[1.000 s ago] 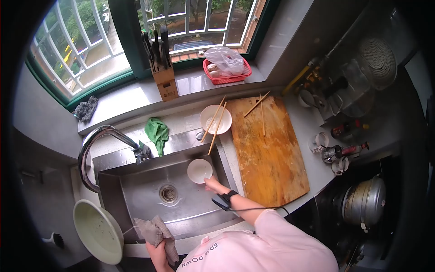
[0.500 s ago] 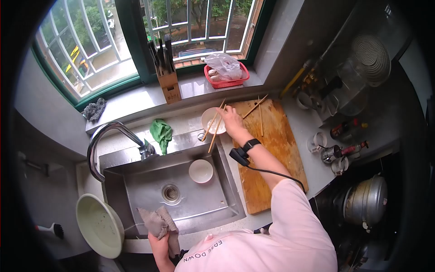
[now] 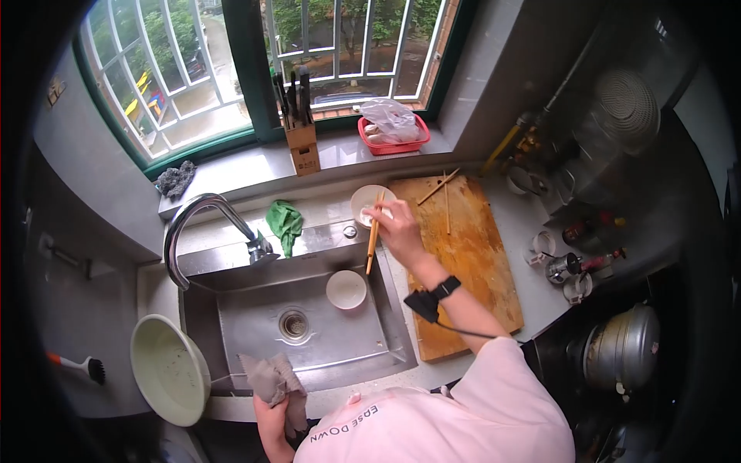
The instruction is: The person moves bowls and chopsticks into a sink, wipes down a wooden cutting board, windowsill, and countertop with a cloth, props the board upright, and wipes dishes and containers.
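My right hand [image 3: 400,228] pinches a pair of wooden chopsticks [image 3: 374,241], held together with their tips pointing down over the sink's right rim. Behind them, a white bowl [image 3: 364,197] stands on the counter beside the cutting board, partly covered by my fingers. At the sink's near left edge, my left hand [image 3: 270,415] is closed around a grey-brown cloth [image 3: 270,380]. A small white bowl [image 3: 346,290] sits in the steel sink [image 3: 255,309], right of the drain. Two more chopsticks [image 3: 448,204] lie crossed on the wooden cutting board [image 3: 463,270].
A faucet [image 3: 202,202] arches over the sink's left side, near a green cloth [image 3: 285,224]. A pale green basin [image 3: 166,370] leans at the left. On the sill are a knife block [image 3: 303,150] and red basket [image 3: 394,145]. A pot [image 3: 621,347] stands at right.
My right hand left the small bowl in the sink, reached the bowl on the counter and took hold of its two chopsticks, now drawn together. My left hand keeps the cloth. The view has shifted slightly.
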Motion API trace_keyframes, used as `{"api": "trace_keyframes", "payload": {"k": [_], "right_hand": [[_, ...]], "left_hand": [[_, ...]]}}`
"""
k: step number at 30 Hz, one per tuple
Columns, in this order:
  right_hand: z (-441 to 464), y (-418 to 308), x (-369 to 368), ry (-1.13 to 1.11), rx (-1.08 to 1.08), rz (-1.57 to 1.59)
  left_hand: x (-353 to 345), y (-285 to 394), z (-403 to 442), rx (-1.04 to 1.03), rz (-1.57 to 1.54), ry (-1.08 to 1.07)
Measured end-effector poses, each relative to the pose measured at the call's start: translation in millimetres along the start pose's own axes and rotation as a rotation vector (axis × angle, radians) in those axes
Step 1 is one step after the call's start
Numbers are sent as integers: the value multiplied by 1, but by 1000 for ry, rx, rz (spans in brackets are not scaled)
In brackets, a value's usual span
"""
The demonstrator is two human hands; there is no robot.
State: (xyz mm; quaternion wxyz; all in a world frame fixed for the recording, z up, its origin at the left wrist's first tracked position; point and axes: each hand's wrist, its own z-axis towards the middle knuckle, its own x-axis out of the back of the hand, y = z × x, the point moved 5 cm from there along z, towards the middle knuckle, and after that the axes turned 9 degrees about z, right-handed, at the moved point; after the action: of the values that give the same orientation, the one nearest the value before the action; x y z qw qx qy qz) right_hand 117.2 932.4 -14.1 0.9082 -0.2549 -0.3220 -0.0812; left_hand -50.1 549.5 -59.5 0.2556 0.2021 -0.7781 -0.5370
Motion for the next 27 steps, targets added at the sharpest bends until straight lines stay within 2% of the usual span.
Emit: {"api": "trace_keyframes", "payload": {"k": [1,4,5,8,10,11,14,15,17,19,20,21,24,27], "right_hand": [[-7,-15,10,-14,-32,56],[-34,-46,23,-13,-157,372],[-45,-51,21,-17,-258,504],[-69,-61,12,-34,-496,825],[-83,-64,1,-65,-598,945],[-85,-73,3,-103,-552,901],[-83,-105,7,-192,-185,726],[-81,-120,11,-222,-86,580],[-76,-143,16,-322,108,502],[-79,-153,10,-412,290,455],[-80,-155,9,-416,307,455],[-81,-157,9,-419,324,453],[-79,-159,9,-422,379,443],[-79,-158,6,-450,386,446]], "left_hand": [[-6,5,1,-40,66,-44],[-29,15,4,-202,-81,-330],[-36,6,9,-194,-138,-279],[-61,8,17,249,-362,-418],[-77,4,29,30,16,-480],[-83,5,32,-76,208,-503],[-108,56,20,-159,346,-558],[-112,54,22,-125,210,-578],[-120,43,29,-56,-65,-613],[-125,42,31,76,-257,-520],[-126,39,32,141,-353,-473],[-128,37,32,165,-465,-513],[-130,27,34,299,-434,-558],[-135,34,28,339,-620,-527]]}}
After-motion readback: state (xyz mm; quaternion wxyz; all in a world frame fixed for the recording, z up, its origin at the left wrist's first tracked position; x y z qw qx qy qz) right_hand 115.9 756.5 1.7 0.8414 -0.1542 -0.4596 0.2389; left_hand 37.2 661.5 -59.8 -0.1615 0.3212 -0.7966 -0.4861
